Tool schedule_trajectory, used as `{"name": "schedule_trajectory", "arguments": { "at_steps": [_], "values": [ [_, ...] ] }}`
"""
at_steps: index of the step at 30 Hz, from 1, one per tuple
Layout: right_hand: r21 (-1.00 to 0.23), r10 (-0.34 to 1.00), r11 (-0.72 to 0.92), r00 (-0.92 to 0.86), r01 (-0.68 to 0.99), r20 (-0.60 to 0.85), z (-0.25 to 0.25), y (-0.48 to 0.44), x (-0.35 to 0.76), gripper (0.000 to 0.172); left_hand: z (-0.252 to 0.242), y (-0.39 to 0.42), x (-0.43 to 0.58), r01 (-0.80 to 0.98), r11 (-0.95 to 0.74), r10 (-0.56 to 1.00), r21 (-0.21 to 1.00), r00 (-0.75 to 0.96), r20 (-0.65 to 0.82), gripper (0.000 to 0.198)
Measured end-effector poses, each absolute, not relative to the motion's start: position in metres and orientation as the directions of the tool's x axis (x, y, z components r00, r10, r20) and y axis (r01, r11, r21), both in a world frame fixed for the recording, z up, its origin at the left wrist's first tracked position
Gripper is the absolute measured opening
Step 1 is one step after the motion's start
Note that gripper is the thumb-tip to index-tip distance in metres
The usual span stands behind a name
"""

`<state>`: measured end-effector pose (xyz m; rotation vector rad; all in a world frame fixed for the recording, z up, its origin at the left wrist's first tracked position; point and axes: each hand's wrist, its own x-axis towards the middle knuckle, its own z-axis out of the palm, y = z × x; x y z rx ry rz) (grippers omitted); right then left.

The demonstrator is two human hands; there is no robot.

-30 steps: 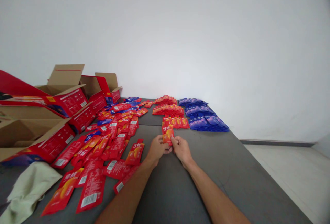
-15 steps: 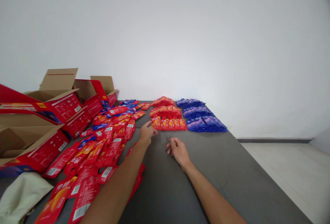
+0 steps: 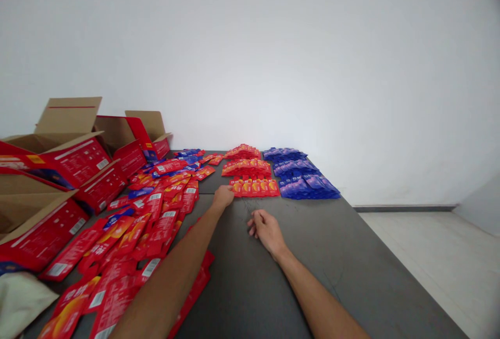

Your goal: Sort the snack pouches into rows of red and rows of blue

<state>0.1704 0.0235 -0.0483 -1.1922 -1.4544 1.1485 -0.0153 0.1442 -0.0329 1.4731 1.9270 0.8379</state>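
My left hand [image 3: 224, 196] is at the left end of the front row of red-and-orange packets [image 3: 255, 188]. Its fingers are closed at the edge of the end packet and partly hidden by the hand itself. Nearer to me, my right hand [image 3: 267, 230] rests over the dark table with its fingers curled together and nothing visible in them. Two more rows of red packets [image 3: 246, 167] lie behind the front one. Rows of blue-purple packets [image 3: 308, 187] overlap to their right.
Loose red and blue packets [image 3: 156, 209] cover the left side of the grey table [image 3: 250, 287]. Open red cartons [image 3: 42, 224] with brown insides stand further left. A pale cloth bag [image 3: 23, 302] lies at the lower left. A white wall [image 3: 250, 58] rises behind.
My left hand has closed its fingers at the front row's left end, where the end packet now sits more in line. My right hand has stayed nearly still, its fingers curled tighter.
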Motion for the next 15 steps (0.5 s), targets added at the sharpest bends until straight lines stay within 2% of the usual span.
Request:
{"name": "schedule_trajectory", "arguments": {
  "at_steps": [4,11,15],
  "values": [
    [-0.985,0.989,0.089,-0.129,0.148,0.070,-0.048,0.024,0.170,0.037,-0.030,0.143,-0.014,0.790,0.120,0.989,0.601,-0.151,0.000,0.042],
    [-0.977,0.987,0.114,-0.132,0.182,0.090,-0.047,0.022,0.170,0.039,-0.028,0.133,-0.004,0.920,0.046,0.997,0.388,-0.067,0.040,0.051],
    [-0.967,0.987,0.126,-0.127,0.223,0.100,-0.044,0.021,0.170,0.040,-0.027,0.126,0.005,0.934,-0.005,0.998,0.356,-0.017,0.059,0.054]
  ]
}}
